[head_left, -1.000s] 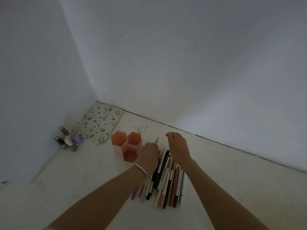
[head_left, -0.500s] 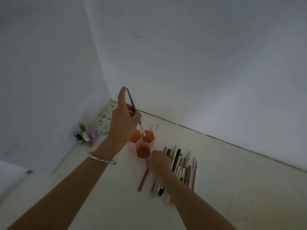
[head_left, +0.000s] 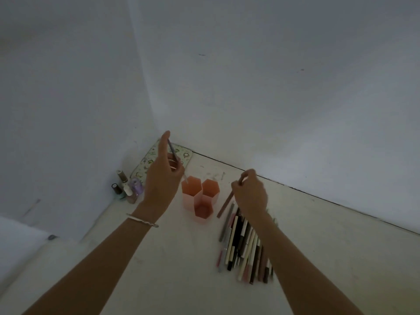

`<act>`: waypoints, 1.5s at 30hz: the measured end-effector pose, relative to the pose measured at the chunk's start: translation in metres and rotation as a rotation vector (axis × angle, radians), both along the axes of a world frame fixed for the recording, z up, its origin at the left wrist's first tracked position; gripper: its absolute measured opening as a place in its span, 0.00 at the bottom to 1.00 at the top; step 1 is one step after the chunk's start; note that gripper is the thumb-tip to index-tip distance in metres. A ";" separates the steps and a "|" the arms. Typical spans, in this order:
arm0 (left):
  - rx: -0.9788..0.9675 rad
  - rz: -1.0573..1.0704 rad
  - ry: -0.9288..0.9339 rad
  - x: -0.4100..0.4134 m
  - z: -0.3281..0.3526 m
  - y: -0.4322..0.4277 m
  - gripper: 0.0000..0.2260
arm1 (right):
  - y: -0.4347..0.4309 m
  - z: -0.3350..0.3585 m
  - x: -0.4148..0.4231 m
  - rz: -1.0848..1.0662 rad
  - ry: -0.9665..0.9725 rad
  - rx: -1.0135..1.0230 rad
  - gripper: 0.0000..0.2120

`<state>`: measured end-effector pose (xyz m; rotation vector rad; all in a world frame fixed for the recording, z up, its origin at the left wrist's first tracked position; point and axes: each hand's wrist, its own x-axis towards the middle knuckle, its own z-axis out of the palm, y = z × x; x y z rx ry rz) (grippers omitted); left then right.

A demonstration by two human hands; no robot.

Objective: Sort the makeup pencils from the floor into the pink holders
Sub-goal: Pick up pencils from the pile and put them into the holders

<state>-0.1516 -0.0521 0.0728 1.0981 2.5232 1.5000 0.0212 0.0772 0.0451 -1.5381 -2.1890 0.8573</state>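
Looking down into a dim corner of a room, with two plain pale walls [head_left: 272, 87] meeting in a soft vertical crease and coming down onto a pale, scuffed floor [head_left: 159, 258]. Tracing a dark seam [head_left: 318, 196] along the foot of the right-hand wall.

Pinching a thin grey pencil [head_left: 172, 149] between the thumb and bent fingers of the left hand [head_left: 162, 178], with the forefinger pointing straight up. Holding it slanted, its white lower end dipping just inside the rim of the far-left cell of the pink holders [head_left: 189, 202], three hexagonal cells joined wall to wall and standing upright on the floor between the two hands. Wearing a thin pale bracelet [head_left: 142, 220] on that wrist.

Gripping a brown pencil [head_left: 225, 205] in the curled fingers of the right hand [head_left: 251, 196], tilted, with its lower end hanging just to the right of the holders. Not showing clearly whether that end is touching the floor.

Reaching over the remaining makeup pencils [head_left: 243, 244], lying side by side in a loose row on the floor just right of the holders and partly hidden under the right forearm.

Showing, deep in the corner, a patterned mat [head_left: 146, 163] lying flat at the wall foot, and a cluster of small nail polish bottles [head_left: 127, 187] standing beside it near the left wall.
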 end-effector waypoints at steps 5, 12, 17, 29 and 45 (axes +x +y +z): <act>-0.207 -0.121 0.190 0.013 -0.043 -0.009 0.30 | -0.007 0.028 -0.019 -0.024 0.411 0.173 0.11; -0.028 0.032 0.079 0.005 -0.046 -0.036 0.14 | -0.035 0.009 -0.045 0.141 0.382 0.185 0.10; -0.050 -0.078 0.030 0.043 -0.034 -0.051 0.08 | -0.043 -0.012 -0.042 0.247 0.230 0.258 0.09; -0.910 -0.356 0.131 0.173 -0.106 0.025 0.22 | 0.017 -0.001 0.052 -0.032 0.330 0.195 0.09; -0.129 -0.188 -0.184 0.093 0.010 0.044 0.17 | 0.001 -0.039 0.053 0.207 -0.230 -0.165 0.08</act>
